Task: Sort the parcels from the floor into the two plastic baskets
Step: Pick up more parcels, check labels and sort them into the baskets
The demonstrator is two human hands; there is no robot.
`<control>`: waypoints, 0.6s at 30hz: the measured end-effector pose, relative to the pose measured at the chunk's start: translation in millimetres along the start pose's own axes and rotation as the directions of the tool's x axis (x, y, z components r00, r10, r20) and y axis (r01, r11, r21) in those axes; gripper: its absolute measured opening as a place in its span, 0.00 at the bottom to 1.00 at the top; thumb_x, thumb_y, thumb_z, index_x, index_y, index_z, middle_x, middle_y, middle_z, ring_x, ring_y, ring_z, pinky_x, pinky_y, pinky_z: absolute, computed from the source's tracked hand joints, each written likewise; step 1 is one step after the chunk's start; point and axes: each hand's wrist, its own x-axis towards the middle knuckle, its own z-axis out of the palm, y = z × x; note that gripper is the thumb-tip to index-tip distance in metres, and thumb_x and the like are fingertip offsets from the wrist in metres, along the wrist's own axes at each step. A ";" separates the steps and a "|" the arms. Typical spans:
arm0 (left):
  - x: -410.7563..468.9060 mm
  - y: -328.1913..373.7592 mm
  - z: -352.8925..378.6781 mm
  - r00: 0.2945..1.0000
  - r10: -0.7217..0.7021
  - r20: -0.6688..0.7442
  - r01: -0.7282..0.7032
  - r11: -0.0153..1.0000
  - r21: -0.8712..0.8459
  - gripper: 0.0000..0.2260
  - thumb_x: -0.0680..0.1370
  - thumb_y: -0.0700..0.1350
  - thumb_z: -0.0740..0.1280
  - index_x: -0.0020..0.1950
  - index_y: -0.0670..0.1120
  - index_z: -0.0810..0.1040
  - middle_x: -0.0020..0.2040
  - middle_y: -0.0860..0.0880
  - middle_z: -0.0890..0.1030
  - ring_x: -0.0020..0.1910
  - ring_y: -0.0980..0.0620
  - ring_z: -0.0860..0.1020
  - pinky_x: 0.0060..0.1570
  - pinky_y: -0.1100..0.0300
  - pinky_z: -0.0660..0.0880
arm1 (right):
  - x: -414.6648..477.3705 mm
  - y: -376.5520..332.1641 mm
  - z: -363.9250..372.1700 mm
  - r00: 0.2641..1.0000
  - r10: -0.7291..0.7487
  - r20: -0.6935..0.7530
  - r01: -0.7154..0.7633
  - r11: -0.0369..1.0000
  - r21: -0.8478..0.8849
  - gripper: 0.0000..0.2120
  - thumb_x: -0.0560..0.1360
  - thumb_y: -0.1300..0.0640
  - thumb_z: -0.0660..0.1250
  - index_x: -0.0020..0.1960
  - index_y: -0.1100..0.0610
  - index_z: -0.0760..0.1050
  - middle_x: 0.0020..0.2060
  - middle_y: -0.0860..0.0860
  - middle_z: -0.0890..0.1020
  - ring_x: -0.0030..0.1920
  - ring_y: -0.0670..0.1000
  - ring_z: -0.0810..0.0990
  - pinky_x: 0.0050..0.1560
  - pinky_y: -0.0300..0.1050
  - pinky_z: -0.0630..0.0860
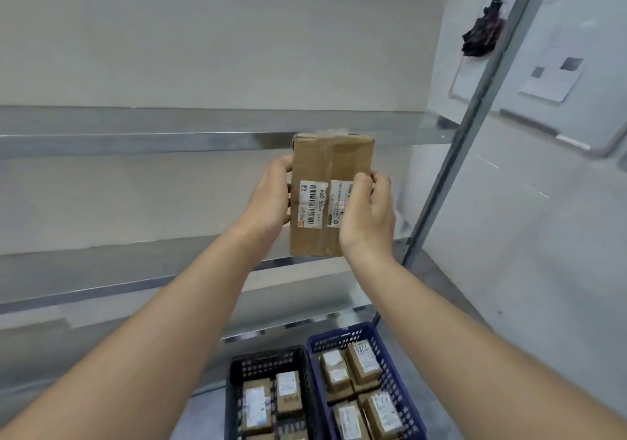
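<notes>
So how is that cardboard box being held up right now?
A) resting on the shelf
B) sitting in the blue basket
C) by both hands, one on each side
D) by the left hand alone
C: the left hand and right hand grip opposite sides of the cardboard box, raised above the baskets.

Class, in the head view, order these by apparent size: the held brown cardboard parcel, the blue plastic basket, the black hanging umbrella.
1. The blue plastic basket and the brown cardboard parcel look alike. The parcel is nearer the camera and the frame cuts the basket, so they are left unranked.
2. The black hanging umbrella is clearly smallest.
</notes>
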 end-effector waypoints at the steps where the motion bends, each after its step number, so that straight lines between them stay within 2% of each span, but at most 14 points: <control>1: 0.7 -5.3 10.7 0.999 -0.009 -0.042 0.010 1.000 0.011 0.18 0.84 0.56 0.51 0.48 0.56 0.80 0.34 0.55 0.84 0.45 0.51 0.82 0.49 0.54 0.79 | 10.6 9.7 -5.8 0.999 -0.002 0.045 0.002 1.000 0.009 0.28 0.78 0.35 0.49 0.71 0.47 0.71 0.62 0.50 0.81 0.57 0.51 0.80 0.59 0.58 0.78; 7: -4.0 -21.8 49.3 0.970 -0.152 -0.191 0.159 0.987 0.022 0.17 0.84 0.58 0.52 0.53 0.55 0.80 0.47 0.49 0.85 0.52 0.48 0.83 0.59 0.49 0.78 | 51.8 49.1 -24.3 0.968 0.085 0.237 -0.087 0.996 -0.003 0.30 0.76 0.33 0.47 0.69 0.47 0.72 0.59 0.52 0.82 0.58 0.54 0.80 0.60 0.60 0.78; 10: 0.7 -24.0 55.2 0.955 -0.158 -0.250 0.165 0.986 0.011 0.17 0.84 0.56 0.52 0.50 0.53 0.79 0.47 0.49 0.85 0.49 0.48 0.83 0.55 0.51 0.79 | 66.2 55.1 -21.7 0.952 0.093 0.293 -0.095 0.995 -0.009 0.24 0.79 0.36 0.49 0.65 0.47 0.73 0.58 0.51 0.82 0.57 0.53 0.80 0.58 0.58 0.77; 14: 9.1 -34.7 51.4 0.932 -0.179 -0.315 0.187 0.982 -0.007 0.16 0.84 0.55 0.52 0.49 0.52 0.77 0.46 0.49 0.84 0.46 0.49 0.83 0.47 0.53 0.80 | 76.7 64.1 -6.8 0.932 0.104 0.347 -0.097 0.995 -0.038 0.22 0.81 0.37 0.50 0.64 0.47 0.73 0.56 0.50 0.81 0.56 0.52 0.79 0.56 0.56 0.77; 18: 23.3 -52.3 34.2 0.917 -0.224 -0.328 0.229 0.973 -0.025 0.14 0.84 0.53 0.54 0.53 0.51 0.77 0.50 0.49 0.82 0.49 0.49 0.82 0.49 0.51 0.79 | 82.1 84.5 17.9 0.921 0.135 0.365 -0.118 0.991 -0.068 0.16 0.86 0.43 0.52 0.64 0.49 0.73 0.55 0.49 0.80 0.54 0.48 0.78 0.48 0.51 0.70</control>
